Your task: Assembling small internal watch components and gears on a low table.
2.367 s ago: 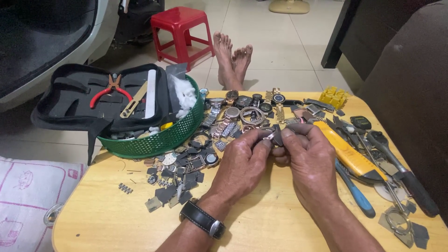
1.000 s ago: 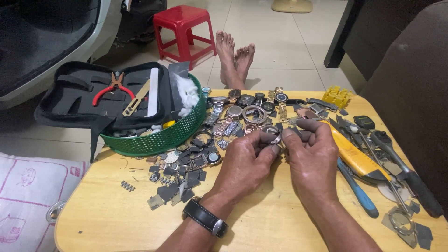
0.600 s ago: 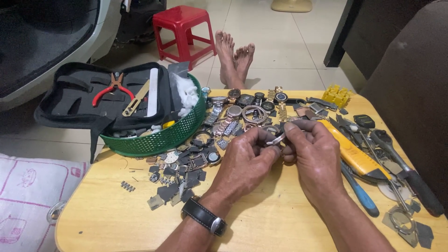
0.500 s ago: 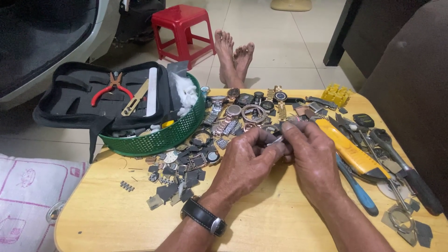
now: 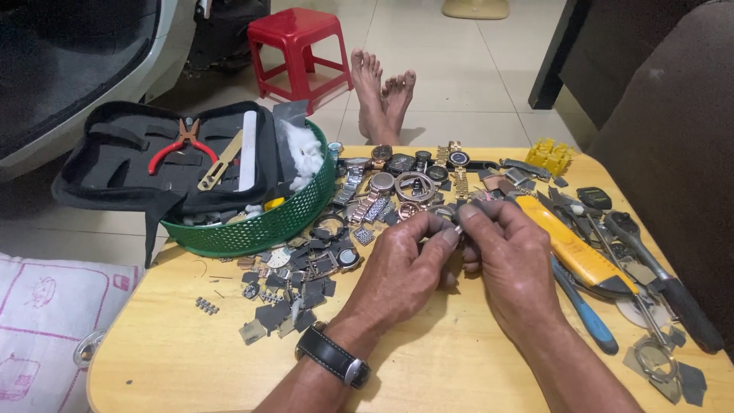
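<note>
While both hands meet above the table, a small metal part sits pinched between them
Left hand and right hand both grip it with fingertips, beside the watch pile

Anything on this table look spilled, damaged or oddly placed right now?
Yes. Dark loose parts lie scattered across the wooden table beside the green basket, and an open tool case sits tilted over the basket's rim. Both hands, left hand and right hand, pinch a small piece.
</note>
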